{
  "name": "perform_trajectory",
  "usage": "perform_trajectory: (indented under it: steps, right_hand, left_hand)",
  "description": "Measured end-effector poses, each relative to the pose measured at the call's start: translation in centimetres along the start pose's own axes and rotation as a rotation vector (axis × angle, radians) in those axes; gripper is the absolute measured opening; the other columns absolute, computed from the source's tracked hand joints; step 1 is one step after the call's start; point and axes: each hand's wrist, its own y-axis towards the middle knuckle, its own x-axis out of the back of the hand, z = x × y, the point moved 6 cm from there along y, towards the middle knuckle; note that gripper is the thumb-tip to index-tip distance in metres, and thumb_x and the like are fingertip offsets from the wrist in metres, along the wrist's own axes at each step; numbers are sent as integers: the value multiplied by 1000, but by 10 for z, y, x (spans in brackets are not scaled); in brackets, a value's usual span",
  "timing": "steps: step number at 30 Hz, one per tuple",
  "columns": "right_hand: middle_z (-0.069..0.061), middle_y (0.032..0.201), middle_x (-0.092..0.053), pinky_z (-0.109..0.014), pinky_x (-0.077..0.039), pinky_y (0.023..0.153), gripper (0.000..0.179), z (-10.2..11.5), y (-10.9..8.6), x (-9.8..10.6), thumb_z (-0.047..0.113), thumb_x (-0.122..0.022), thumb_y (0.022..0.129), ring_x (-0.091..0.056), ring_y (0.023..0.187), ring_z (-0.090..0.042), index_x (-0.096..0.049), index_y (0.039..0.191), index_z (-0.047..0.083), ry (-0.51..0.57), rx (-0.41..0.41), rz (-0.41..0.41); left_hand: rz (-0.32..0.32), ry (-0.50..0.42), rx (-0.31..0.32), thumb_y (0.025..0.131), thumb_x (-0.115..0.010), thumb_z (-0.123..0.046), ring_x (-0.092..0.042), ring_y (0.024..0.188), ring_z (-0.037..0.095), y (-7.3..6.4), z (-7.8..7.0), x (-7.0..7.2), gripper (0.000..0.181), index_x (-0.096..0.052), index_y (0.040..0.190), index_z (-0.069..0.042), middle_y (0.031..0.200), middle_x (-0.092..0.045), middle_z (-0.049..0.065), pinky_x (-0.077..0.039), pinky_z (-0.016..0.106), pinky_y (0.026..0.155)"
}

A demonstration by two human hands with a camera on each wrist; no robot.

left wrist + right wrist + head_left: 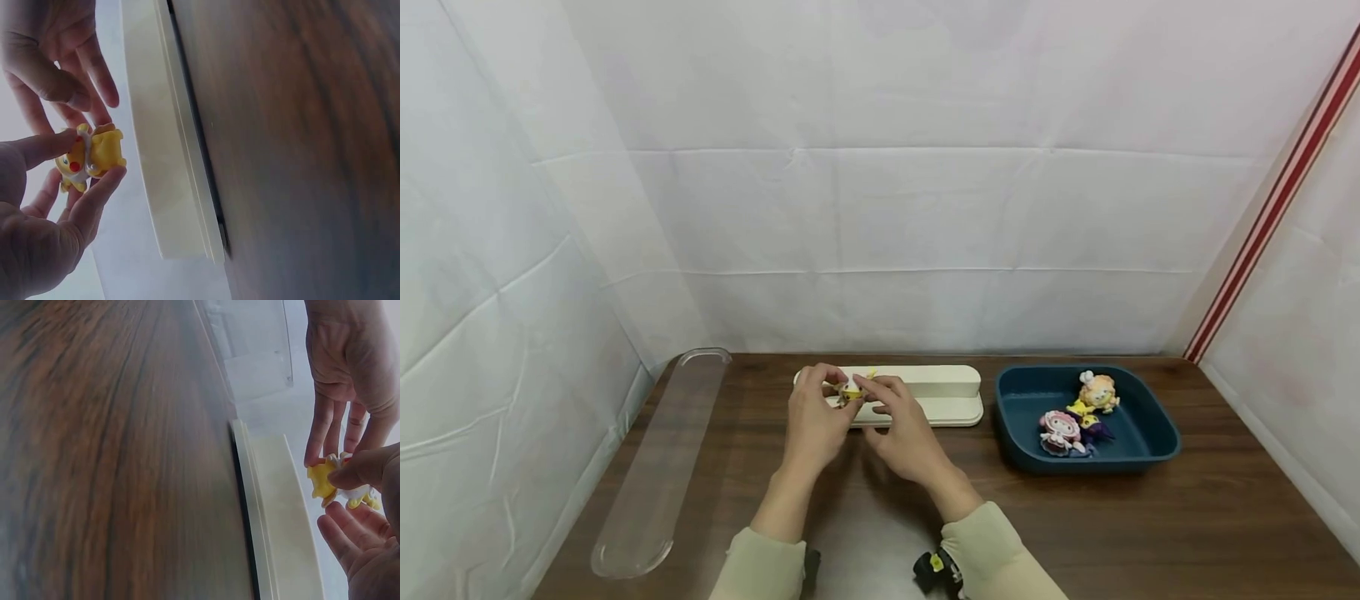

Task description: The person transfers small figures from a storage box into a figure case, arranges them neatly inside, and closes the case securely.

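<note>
My left hand [815, 423] pinches a small yellow toy figurine [107, 152] between thumb and fingers. Red cheeks and a white collar or hood show on it in the left wrist view. From the other side my right hand [908, 435] reaches in with fingers fairly straight, one fingertip laid against the figurine; its thumb stands apart in the left wrist view. Both hands are over the left part of a long cream stepped base [946, 410], whose left end they partly cover.
A dark blue tray [1015, 446] stands to the right, holding several figurines, among them a pink-hooded one [1060, 429] and an orange-haired one [1099, 392]. Along the left lies a long clear plastic cover [658, 475]. White cloth walls [880, 208] rise behind the wooden table [1225, 508].
</note>
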Motion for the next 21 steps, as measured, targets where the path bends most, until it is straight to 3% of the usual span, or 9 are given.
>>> perform_trajectory:
  steps: [9,21]
  right_hand:
    - [-14,146,-47,-41,-56,103,76,7,6,-17,-14,-66,85,-60,128,-29,-51,153,15,44,6,37]
    - [-13,146,-48,-41,-56,103,74,14,20,-33,-10,-65,87,-59,129,-26,-50,155,17,26,2,68]
  left_hand:
    - [-14,-5,26,83,-87,-9,-71,108,36,1,12,15,34,-62,107,-7,115,-57,12,-62,43,86]
    - [-36,-11,29,83,-86,-7,-71,108,37,9,24,33,33,-63,106,-5,115,-58,14,-61,45,92]
